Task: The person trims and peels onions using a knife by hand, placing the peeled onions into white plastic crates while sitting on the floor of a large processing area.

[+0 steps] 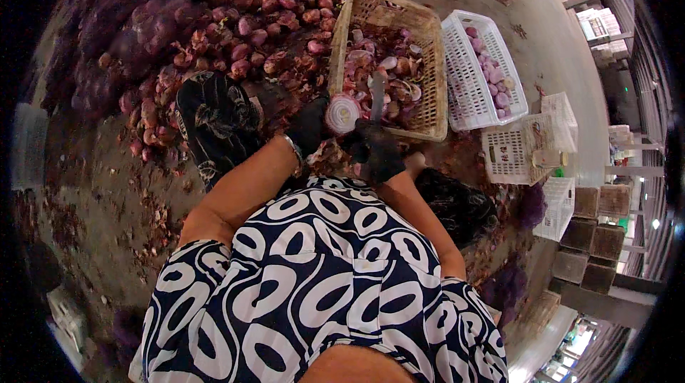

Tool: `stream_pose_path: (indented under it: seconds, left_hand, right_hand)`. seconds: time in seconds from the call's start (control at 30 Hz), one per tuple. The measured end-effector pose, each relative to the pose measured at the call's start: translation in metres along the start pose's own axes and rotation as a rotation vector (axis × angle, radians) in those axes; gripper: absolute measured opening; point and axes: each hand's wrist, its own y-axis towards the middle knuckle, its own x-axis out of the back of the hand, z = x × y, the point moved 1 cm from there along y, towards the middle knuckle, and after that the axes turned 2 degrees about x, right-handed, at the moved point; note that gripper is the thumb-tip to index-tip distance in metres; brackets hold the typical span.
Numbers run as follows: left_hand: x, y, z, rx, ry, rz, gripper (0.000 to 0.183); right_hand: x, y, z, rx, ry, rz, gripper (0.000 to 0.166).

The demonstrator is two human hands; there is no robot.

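My left hand [310, 128], in a dark glove, holds a cut red onion [343, 113] whose pale ringed face shows. Close to its right, my right hand [374, 153], also in a dark glove, is closed around the handle of a knife [378, 96] with its blade pointing away from me. The blade lies over the near part of a worn yellowish plastic crate [440, 83], which holds onion skins and trimmed pieces [404, 88]. Peeled onions [495, 75] lie in a white plastic crate [457, 75] to the right of it.
A large heap of unpeeled red onions [257, 35] spreads ahead and to the left, beside filled purple mesh sacks [155, 19]. More crates [511, 155] stand to the right. Loose skins litter the concrete floor [107, 233]. My knees are on both sides of my hands.
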Motion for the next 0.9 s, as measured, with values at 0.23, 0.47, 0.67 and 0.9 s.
stream_pose_path:
  seconds: [0.23,0.47,0.67,0.9]
  left_hand:
    - [0.020,0.017,0.063,0.351,-1.302,0.304,0.026]
    - [0.004,0.020,0.061,0.417,-0.903,-0.234,0.047]
    - [0.034,0.023,0.107,0.471,-1.109,-0.007,0.060]
    - [0.026,0.033,0.114,0.488,-0.867,-0.341,0.061]
  right_hand:
    - [-0.022,0.001,0.011,0.995,-1.288,-0.110,0.019]
    - [0.003,0.014,-0.029,0.896,-1.204,-0.020,0.021]
    - [0.021,-0.014,-0.027,0.842,-1.432,0.142,0.015]
    - [0.043,-0.001,-0.057,0.872,-1.634,0.239,0.016]
